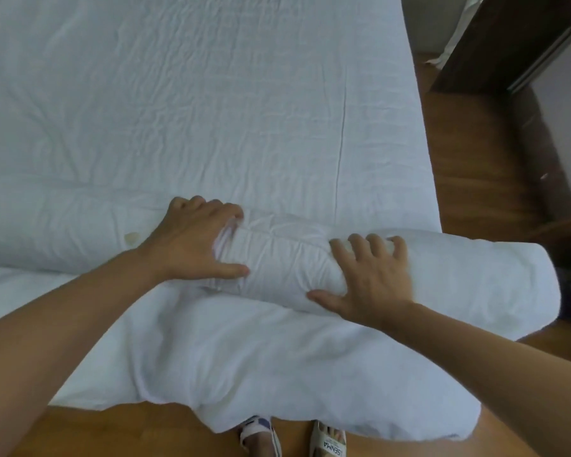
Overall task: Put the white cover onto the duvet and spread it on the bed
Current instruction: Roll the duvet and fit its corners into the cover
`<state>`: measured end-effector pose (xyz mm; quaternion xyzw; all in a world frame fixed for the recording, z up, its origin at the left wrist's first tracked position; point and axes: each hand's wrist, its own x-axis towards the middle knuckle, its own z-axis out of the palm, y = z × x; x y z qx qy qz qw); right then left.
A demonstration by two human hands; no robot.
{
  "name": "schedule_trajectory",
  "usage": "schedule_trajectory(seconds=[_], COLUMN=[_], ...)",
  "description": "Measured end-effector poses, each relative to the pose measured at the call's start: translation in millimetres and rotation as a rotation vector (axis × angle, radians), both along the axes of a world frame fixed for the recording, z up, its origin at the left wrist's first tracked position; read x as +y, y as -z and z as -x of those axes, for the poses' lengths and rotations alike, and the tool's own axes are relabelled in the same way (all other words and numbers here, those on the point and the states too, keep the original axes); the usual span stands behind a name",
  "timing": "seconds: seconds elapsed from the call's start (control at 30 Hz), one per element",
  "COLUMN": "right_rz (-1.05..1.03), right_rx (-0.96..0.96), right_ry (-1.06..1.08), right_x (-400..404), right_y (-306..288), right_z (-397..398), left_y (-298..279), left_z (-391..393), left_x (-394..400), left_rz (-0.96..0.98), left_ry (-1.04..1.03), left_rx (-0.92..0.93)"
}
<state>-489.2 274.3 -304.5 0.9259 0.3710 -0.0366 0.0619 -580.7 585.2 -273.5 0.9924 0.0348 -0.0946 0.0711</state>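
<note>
on the bed (211, 94), left hand (192, 239) and right hand (373, 278) spread flat, pressing the roll (284, 258) to keep duvet and cover tight.

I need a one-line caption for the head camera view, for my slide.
Both hands, left hand and right hand, press on a rolled white duvet at the bed's near edge.
</note>
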Motion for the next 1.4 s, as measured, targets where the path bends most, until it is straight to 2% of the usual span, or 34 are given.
schedule_trajectory(seconds=[0.1, 0.17, 0.3, 0.4, 0.67, 0.8, 0.93, 1.03, 1.13, 1.3, 1.37, 1.4], right_rz=[-0.029, -0.013, 0.036, 0.096, 0.075, 0.006, 0.079, 0.104, 0.032, -0.036, -0.068, -0.082], right_rx=[-0.023, 0.003, 0.115, 0.136, -0.067, -0.087, -0.056, -0.092, -0.128, -0.154, -0.155, -0.158], right_ry=[-0.076, -0.118, 0.137, 0.178, 0.103, 0.017, 0.227, 0.226, 0.242, 0.264, 0.261, 0.26], right_x=[-1, 5, 30, 32, -5, -19, -38, -44, -53, -58, -61, -62], right_y=[-3, -12, -20, -11, 6, -12, -21, -5, 5, 15, 14, 15], right_z=[-8, -18, -17, 7, 85, 77, 59, 84, 106, 117, 119, 120], left_y=[20, 39, 56, 64, 75, 63, 76, 99, 119, 119, 109, 108], left_z=[-4, 8, 39, 56, 116, 124, 130, 147, 167, 177, 189, 201], left_x=[-20, -33, -48, -60, -80, -70, -73, -84, -91, -113, -127, -140], left_rz=[-0.01, -0.055, -0.078, -0.1, -0.11, -0.138, -0.139, -0.145, -0.137, -0.079, 0.063, 0.209], left_ry=[-0.06, -0.112, -0.189, -0.217, -0.15, -0.094, -0.123, -0.151, -0.145, -0.198, -0.251, -0.316], left_rx=[0.078, 0.022, -0.208, -0.299, -0.454, -0.456, -0.483, -0.512, -0.57, -0.552, -0.563, -0.585])
